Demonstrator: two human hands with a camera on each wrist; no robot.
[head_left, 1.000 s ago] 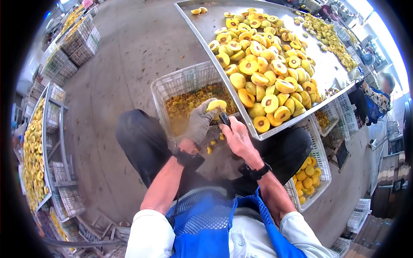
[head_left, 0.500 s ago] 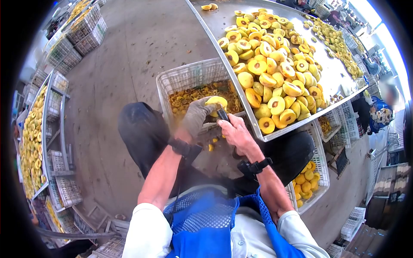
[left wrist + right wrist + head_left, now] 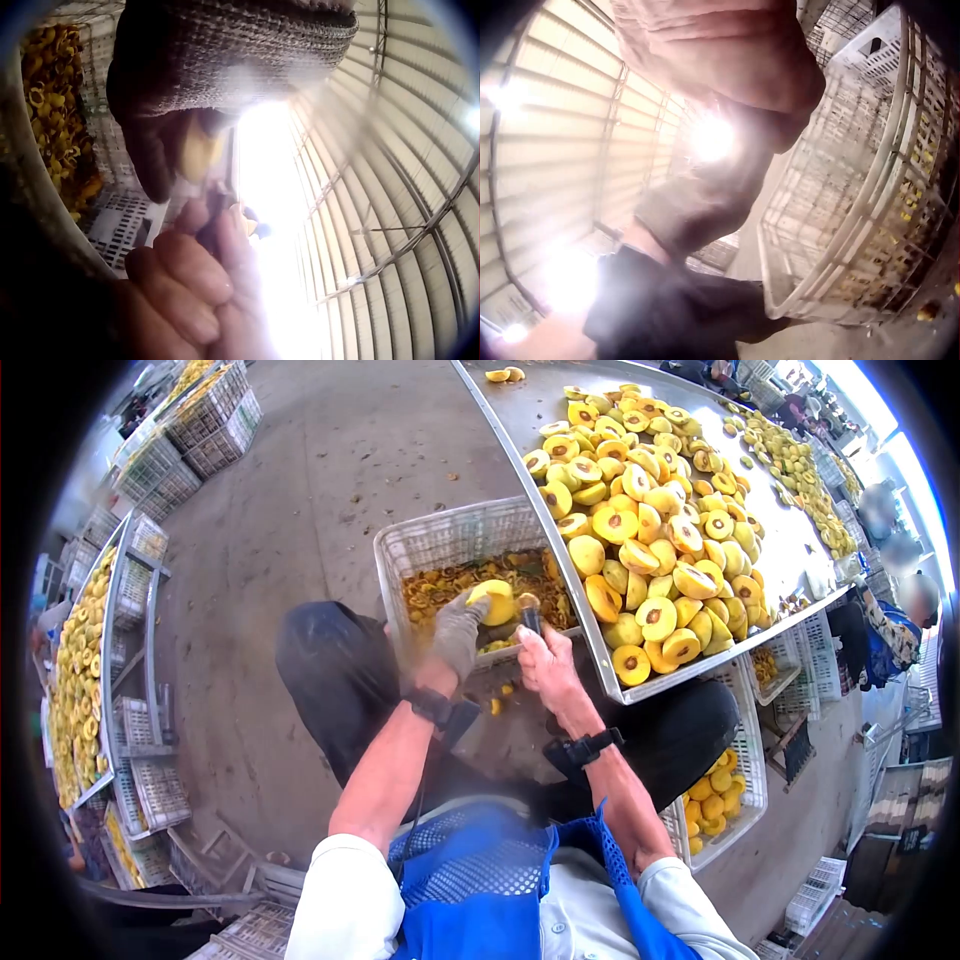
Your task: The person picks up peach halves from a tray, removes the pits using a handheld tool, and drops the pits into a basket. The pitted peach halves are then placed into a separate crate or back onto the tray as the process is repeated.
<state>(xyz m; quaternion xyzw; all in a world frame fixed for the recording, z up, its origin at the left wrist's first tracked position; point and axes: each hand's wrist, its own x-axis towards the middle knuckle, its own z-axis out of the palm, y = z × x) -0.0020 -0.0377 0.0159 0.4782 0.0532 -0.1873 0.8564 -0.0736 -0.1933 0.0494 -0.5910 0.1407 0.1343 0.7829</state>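
Note:
My gloved left hand (image 3: 455, 640) grips a yellow peach half (image 3: 494, 603), its rounded side showing, above a white plastic crate (image 3: 445, 528) of peelings and scraps. In the left wrist view, the peach half (image 3: 199, 154) sticks out under the grey knitted glove (image 3: 232, 56). My bare right hand (image 3: 545, 662) has its fingers curled round a short black-handled tool (image 3: 531, 622). A brownish rounded bit shows at the tool's tip, a small gap right of the peach half. In the right wrist view, the tool is hidden behind the hand (image 3: 727, 60).
A metal table (image 3: 790, 550) at the right bears a heap of cut peach halves (image 3: 655, 545); its edge runs close beside my right hand. By my right knee stands a crate (image 3: 757, 785) of yellow peaches. Stacked crates (image 3: 210, 425) and a loaded rack (image 3: 85, 690) line the left.
The tool in my right hand has come away from the peach half, leaving a gap. The peach half has turned in my left hand. The whole head view has shifted slightly.

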